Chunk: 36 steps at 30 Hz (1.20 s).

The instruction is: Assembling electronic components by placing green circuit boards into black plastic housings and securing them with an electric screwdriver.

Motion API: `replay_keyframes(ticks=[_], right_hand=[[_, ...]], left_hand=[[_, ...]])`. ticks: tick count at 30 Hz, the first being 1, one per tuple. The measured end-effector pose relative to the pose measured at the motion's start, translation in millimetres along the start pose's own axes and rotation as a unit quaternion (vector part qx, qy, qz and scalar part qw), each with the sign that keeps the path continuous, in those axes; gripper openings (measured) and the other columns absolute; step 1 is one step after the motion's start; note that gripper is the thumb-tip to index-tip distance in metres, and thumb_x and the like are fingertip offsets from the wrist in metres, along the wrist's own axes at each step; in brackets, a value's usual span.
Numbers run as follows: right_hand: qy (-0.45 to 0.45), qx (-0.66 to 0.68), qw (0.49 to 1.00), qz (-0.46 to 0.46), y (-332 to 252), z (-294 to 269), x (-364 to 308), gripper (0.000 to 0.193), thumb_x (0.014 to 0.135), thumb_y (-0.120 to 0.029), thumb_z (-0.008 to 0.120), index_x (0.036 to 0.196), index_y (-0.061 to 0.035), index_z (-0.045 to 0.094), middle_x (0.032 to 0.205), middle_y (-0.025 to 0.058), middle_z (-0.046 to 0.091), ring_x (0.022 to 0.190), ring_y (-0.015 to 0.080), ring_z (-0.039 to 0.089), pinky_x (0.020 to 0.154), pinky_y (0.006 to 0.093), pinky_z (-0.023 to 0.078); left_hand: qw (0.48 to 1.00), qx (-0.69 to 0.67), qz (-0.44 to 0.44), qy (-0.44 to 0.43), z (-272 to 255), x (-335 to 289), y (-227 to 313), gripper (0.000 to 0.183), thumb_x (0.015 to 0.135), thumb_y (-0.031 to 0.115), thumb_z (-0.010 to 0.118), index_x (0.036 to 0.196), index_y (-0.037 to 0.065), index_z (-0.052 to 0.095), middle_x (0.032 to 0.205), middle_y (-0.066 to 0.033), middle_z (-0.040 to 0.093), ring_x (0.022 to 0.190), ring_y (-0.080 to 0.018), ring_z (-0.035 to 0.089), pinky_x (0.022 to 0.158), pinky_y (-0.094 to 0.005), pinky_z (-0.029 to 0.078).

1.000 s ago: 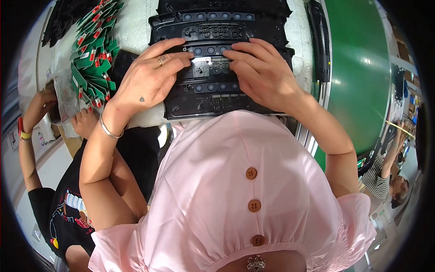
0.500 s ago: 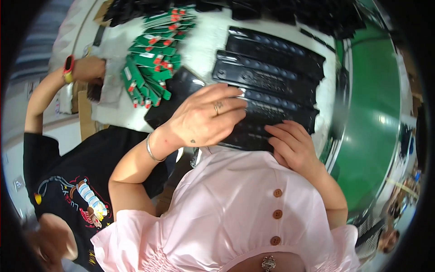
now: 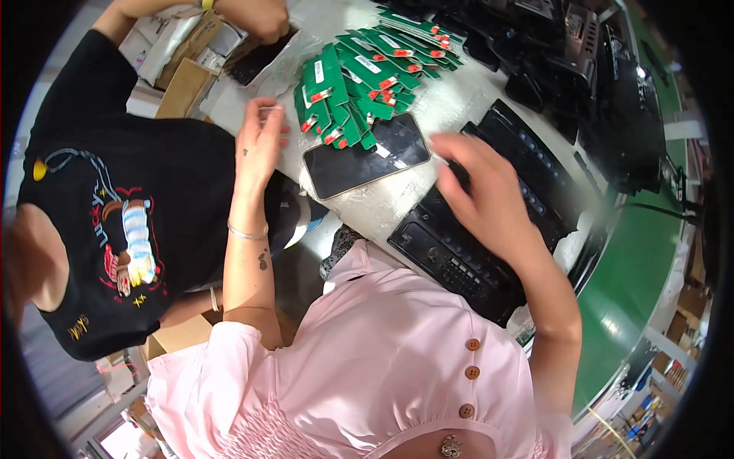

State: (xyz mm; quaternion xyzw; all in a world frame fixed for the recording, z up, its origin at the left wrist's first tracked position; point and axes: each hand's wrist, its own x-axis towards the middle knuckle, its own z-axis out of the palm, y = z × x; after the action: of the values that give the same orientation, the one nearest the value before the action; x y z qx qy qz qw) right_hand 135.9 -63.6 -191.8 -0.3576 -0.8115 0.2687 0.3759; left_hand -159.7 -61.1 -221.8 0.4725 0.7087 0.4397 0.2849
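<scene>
My left hand [image 3: 262,136] is raised at the left of the table, beside the pile of green circuit boards [image 3: 336,80] with red-and-white connectors. Its fingers are loosely bent and apart, and nothing shows in them. Slightly blurred, my right hand [image 3: 489,195] hovers over the black plastic panels [image 3: 447,249], fingers spread and pointing toward a dark smartphone [image 3: 344,168]. Between finger and thumb I see nothing held. The phone lies face up below the boards. Part of the panels is hidden under my right hand and forearm.
A co-worker in a black shirt sits at my left, one hand [image 3: 260,17] over a small open box [image 3: 260,65]. Cardboard boxes [image 3: 187,84] stand beside it. Black plastic parts [image 3: 535,61] are heaped at the back right. A green surface [image 3: 612,306] runs along the right.
The view has turned. My left hand has left the panels and moved left past the boards. My right hand has risen from the nearest panel toward the phone, which is now uncovered.
</scene>
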Motion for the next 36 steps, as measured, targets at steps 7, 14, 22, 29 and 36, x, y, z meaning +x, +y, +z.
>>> replay_keyframes(ticks=[7, 14, 22, 29, 36], right_hand=[[-0.098, -0.297, 0.95, 0.001, -19, 85, 123, 0.017, 0.074, -0.011, 0.058, 0.087, -0.0008, 0.055, 0.075, 0.0139, 0.064, 0.076, 0.0276, 0.064, 0.062, 0.0366, 0.05], [-0.092, -0.224, 0.966, 0.094, 5, 92, 150, 0.042, 0.069, -0.022, 0.068, 0.102, 0.0006, 0.054, 0.072, 0.0152, 0.063, 0.068, 0.0267, 0.064, 0.064, 0.036, 0.05], [-0.131, -0.04, 0.979, 0.15, -17, 99, 121, 0.042, 0.068, -0.017, 0.067, 0.103, 0.0021, 0.054, 0.067, 0.0115, 0.059, 0.061, 0.0236, 0.061, 0.058, 0.0333, 0.05], [-0.048, -0.271, 0.959, 0.062, -34, 113, 91, 0.034, 0.066, -0.021, 0.069, 0.087, 0.0009, 0.054, 0.087, 0.0157, 0.057, 0.084, 0.0306, 0.056, 0.063, 0.0388, 0.05], [-0.031, -0.298, 0.953, 0.042, -37, 123, 89, 0.028, 0.068, -0.015, 0.062, 0.09, 0.0004, 0.055, 0.086, 0.0145, 0.057, 0.084, 0.0277, 0.055, 0.07, 0.0357, 0.045]], left_hand=[[0.99, -0.13, -0.012, -0.054, 16, -3, -17, 0.028, 0.085, 0.019, 0.055, 0.107, 0.002, 0.049, 0.084, -0.0053, 0.057, 0.069, -0.0106, 0.054, 0.056, -0.0229, 0.045], [0.982, -0.164, 0.018, -0.093, 12, -5, -30, 0.026, 0.087, 0.016, 0.053, 0.107, 0.001, 0.048, 0.079, -0.0038, 0.056, 0.069, -0.0088, 0.053, 0.059, -0.0225, 0.046], [0.907, -0.396, -0.081, -0.119, 2, -4, -28, 0.034, 0.091, 0.026, 0.047, 0.113, 0.001, 0.04, 0.087, -0.0096, 0.055, 0.076, -0.015, 0.057, 0.067, -0.0261, 0.049], [0.955, -0.269, -0.059, -0.111, 9, -3, -30, 0.036, 0.083, 0.007, 0.06, 0.113, 0.004, 0.04, 0.091, -0.0058, 0.055, 0.08, -0.0108, 0.056, 0.069, -0.0242, 0.049], [0.955, -0.262, -0.073, -0.12, 6, -3, -18, 0.041, 0.083, 0.006, 0.059, 0.117, 0.003, 0.037, 0.095, -0.009, 0.054, 0.084, -0.0139, 0.056, 0.075, -0.0271, 0.049]])
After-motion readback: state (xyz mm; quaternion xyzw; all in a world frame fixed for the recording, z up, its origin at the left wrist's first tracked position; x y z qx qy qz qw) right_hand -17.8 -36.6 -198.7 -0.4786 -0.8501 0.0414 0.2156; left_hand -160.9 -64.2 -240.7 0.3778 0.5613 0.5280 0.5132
